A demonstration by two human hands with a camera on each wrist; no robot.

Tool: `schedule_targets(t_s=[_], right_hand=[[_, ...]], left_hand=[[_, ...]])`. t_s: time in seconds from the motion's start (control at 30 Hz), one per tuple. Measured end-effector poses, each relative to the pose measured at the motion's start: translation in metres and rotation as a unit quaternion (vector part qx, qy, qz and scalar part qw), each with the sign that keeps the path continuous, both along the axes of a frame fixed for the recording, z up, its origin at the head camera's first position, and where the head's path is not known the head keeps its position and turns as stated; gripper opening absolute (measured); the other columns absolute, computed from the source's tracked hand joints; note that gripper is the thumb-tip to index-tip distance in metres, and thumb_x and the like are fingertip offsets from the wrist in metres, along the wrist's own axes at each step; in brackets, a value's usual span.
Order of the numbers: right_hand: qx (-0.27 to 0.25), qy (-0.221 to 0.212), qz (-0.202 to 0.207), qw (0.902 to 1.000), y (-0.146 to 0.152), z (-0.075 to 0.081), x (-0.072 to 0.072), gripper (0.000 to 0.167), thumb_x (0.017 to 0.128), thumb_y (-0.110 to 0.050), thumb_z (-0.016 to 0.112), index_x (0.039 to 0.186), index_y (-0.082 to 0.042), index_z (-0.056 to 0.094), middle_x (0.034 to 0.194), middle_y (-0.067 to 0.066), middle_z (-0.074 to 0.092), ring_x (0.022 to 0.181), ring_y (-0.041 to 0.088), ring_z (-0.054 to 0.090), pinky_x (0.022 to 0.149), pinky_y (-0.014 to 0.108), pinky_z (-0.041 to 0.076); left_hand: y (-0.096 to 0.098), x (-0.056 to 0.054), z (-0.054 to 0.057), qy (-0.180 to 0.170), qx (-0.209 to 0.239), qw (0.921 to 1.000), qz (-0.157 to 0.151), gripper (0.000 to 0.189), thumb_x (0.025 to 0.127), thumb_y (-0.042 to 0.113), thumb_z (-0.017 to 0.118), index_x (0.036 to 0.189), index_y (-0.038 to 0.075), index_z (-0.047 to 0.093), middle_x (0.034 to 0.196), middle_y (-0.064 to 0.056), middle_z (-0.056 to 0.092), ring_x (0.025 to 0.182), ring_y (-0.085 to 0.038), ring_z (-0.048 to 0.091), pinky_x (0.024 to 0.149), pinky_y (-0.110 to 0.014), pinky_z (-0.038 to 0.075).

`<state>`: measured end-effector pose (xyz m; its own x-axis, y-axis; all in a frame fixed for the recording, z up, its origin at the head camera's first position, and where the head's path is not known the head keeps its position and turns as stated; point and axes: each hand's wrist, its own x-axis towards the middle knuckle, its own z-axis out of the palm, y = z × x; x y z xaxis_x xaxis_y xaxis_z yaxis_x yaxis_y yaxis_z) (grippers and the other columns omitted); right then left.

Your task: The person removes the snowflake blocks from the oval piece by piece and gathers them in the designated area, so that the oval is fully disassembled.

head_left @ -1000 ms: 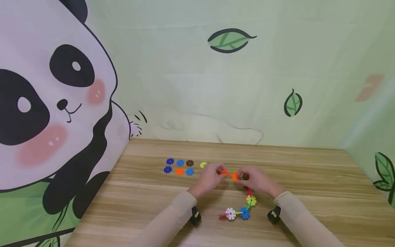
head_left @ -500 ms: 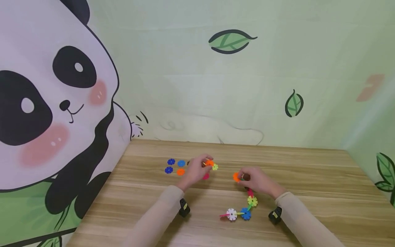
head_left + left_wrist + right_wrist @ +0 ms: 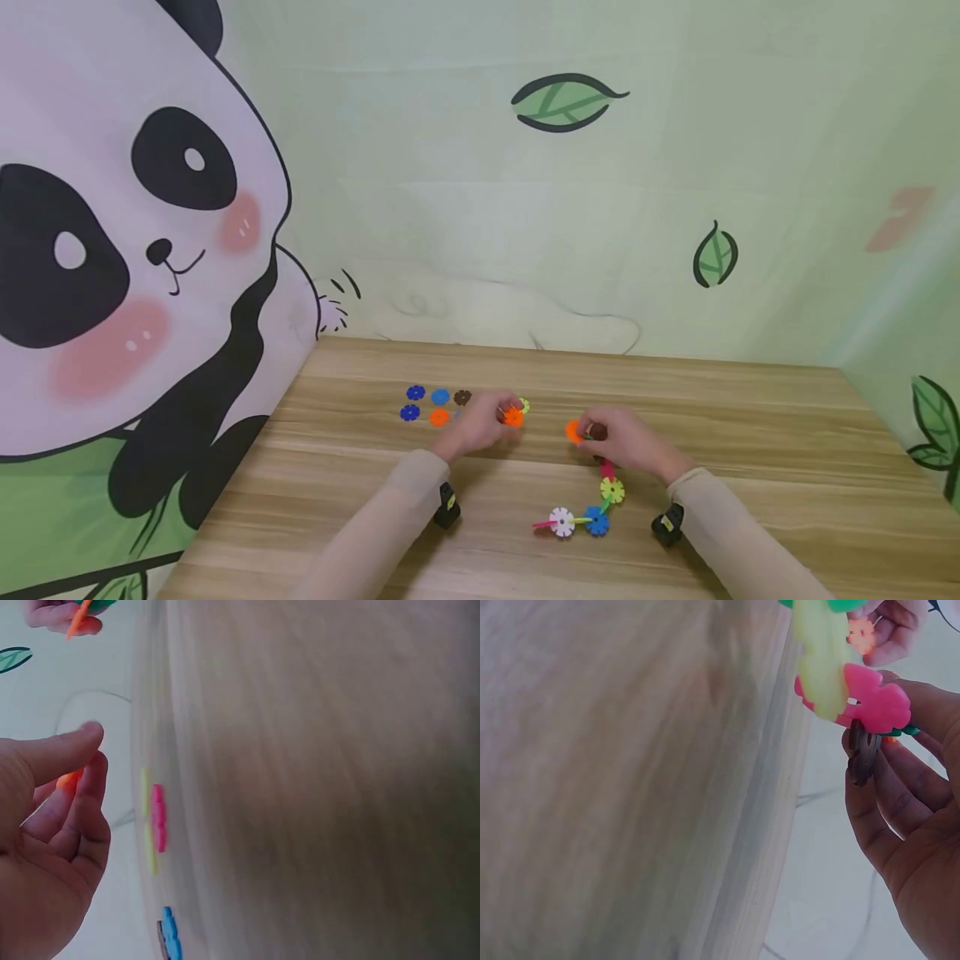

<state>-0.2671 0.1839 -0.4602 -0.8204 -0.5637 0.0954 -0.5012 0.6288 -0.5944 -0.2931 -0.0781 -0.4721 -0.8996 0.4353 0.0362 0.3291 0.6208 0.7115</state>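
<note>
Across the wood-grain desk [image 3: 750, 421], a hook-shaped chain of slotted plastic discs in mixed colours [image 3: 612, 491] curves from under the right hand [image 3: 630, 437]. Linking discs appears to be the step; steadying the chain close to the joint, rather than by its tail, should keep it from twisting. Its long axis bends: first toward the person, then to the person's left, where an edge-on pink plastic disc [image 3: 545, 524] forms the tip, pointing left. Along that near stretch, flat and upright discs alternate.

The right hand pinches the chain's far end, where a notched orange plastic disc [image 3: 573, 431] sticks out leftward. Apart from it, the left hand [image 3: 478, 421] grips a loose notched orange plastic disc [image 3: 513, 417], tilted with its face partly toward the head camera. A good join would likely need slot facing slot, the two discs crosswise, and a straight, gentle push.
</note>
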Motion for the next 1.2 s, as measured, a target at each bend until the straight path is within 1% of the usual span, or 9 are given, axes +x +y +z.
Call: schedule_targets(t_s=[0.07, 0.17, 0.23, 0.37, 0.6, 0.73, 0.93, 1.07, 1.2], right_hand=[[-0.001, -0.002, 0.001, 1.0, 0.0, -0.001, 0.0, 0.011, 0.085, -0.013, 0.072, 0.087, -0.018, 0.062, 0.077, -0.008, 0.057, 0.066, 0.01, 0.05, 0.057, 0.025, 0.045], [-0.003, -0.003, 0.004, 1.0, -0.001, -0.002, 0.0, 0.011, 0.085, -0.012, 0.071, 0.087, -0.017, 0.062, 0.077, -0.008, 0.057, 0.065, 0.01, 0.049, 0.057, 0.025, 0.045], [-0.003, -0.001, 0.005, 1.0, -0.001, -0.002, 0.0, 0.011, 0.085, -0.012, 0.071, 0.088, -0.017, 0.062, 0.077, -0.008, 0.057, 0.065, 0.01, 0.049, 0.056, 0.025, 0.044], [-0.003, -0.001, 0.007, 1.0, -0.002, -0.002, 0.0, 0.011, 0.085, -0.012, 0.071, 0.088, -0.017, 0.061, 0.077, -0.008, 0.057, 0.065, 0.01, 0.049, 0.056, 0.025, 0.044], [-0.004, 0.0, 0.011, 0.9999, -0.001, -0.001, 0.0, 0.01, 0.085, -0.012, 0.071, 0.088, -0.016, 0.062, 0.076, -0.008, 0.057, 0.064, 0.008, 0.049, 0.056, 0.025, 0.044], [-0.004, 0.001, 0.013, 0.9999, 0.0, -0.001, 0.0, 0.009, 0.085, -0.014, 0.071, 0.089, -0.016, 0.062, 0.077, -0.008, 0.058, 0.063, 0.008, 0.049, 0.055, 0.025, 0.045], [-0.001, 0.007, 0.015, 0.9999, 0.001, -0.001, -0.001, 0.01, 0.085, -0.014, 0.071, 0.088, -0.017, 0.062, 0.077, -0.009, 0.057, 0.064, 0.008, 0.049, 0.056, 0.025, 0.045], [-0.005, 0.001, 0.012, 0.9999, 0.0, -0.001, -0.001, 0.01, 0.085, -0.014, 0.071, 0.088, -0.017, 0.062, 0.076, -0.008, 0.057, 0.062, 0.008, 0.049, 0.055, 0.025, 0.045], [-0.006, 0.0, 0.01, 0.9999, 0.0, -0.002, -0.001, 0.009, 0.085, -0.014, 0.071, 0.088, -0.017, 0.063, 0.075, -0.008, 0.058, 0.062, 0.008, 0.05, 0.055, 0.025, 0.045]], left_hand=[[0.002, -0.002, -0.004, 0.0, -0.014, 0.9998, -0.011, 0.03, 0.08, 0.009, 0.076, 0.108, 0.006, 0.064, 0.092, 0.0, 0.061, 0.084, -0.014, 0.056, 0.075, -0.027, 0.048], [0.005, -0.005, -0.008, -0.001, -0.014, 0.9995, -0.028, 0.023, 0.08, 0.009, 0.076, 0.1, 0.005, 0.066, 0.088, 0.002, 0.063, 0.081, -0.012, 0.058, 0.075, -0.025, 0.049], [0.006, -0.006, -0.009, -0.005, -0.011, 0.9994, -0.032, 0.02, 0.079, 0.008, 0.076, 0.096, 0.005, 0.066, 0.086, 0.003, 0.063, 0.08, -0.011, 0.058, 0.075, -0.023, 0.049], [0.008, -0.009, -0.01, -0.004, -0.012, 0.9994, -0.032, 0.018, 0.079, 0.006, 0.076, 0.094, 0.005, 0.066, 0.085, 0.002, 0.063, 0.08, -0.011, 0.059, 0.075, -0.023, 0.049], [0.013, -0.009, -0.009, 0.001, -0.025, 0.9996, -0.015, 0.015, 0.083, 0.001, 0.07, 0.097, 0.004, 0.065, 0.088, 0.0, 0.063, 0.084, -0.013, 0.059, 0.078, -0.026, 0.049], [0.015, -0.01, -0.009, -0.002, -0.016, 0.9999, 0.001, 0.015, 0.086, -0.003, 0.065, 0.099, 0.003, 0.065, 0.091, -0.003, 0.064, 0.087, -0.015, 0.059, 0.08, -0.028, 0.049], [0.018, -0.012, -0.012, 0.004, -0.006, 0.9996, 0.026, 0.013, 0.086, -0.003, 0.064, 0.098, 0.003, 0.064, 0.092, -0.004, 0.064, 0.088, -0.017, 0.06, 0.08, -0.029, 0.049], [0.019, -0.014, -0.014, 0.011, -0.005, 0.9994, 0.034, 0.012, 0.086, -0.003, 0.064, 0.096, 0.004, 0.064, 0.091, -0.003, 0.065, 0.087, -0.017, 0.06, 0.079, -0.029, 0.05], [0.019, -0.015, -0.014, 0.009, -0.007, 0.9991, 0.041, 0.012, 0.086, -0.002, 0.064, 0.096, 0.005, 0.065, 0.091, -0.002, 0.064, 0.087, -0.016, 0.06, 0.079, -0.029, 0.049]])
